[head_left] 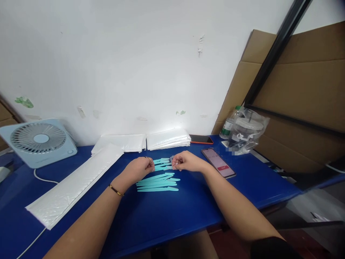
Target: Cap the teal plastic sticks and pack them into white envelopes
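While above blue table (161, 216), both hands — left (140, 168), right (187, 162) — pinch teal sticks (162, 163), seemingly one bundle.

Blue table (167, 216) bears teal sticks (157, 181) (fanned), phone (218, 162), fan (40, 142).

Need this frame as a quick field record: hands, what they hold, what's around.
surface: blue table
left hand: pinching the left end of a few teal plastic sticks
right hand: pinching the right end of the same sticks
loose pile: more teal sticks lying flat, nearer than the hands
left side: white padded mailers, small fan
right side: phone, screen lit; bagged cup
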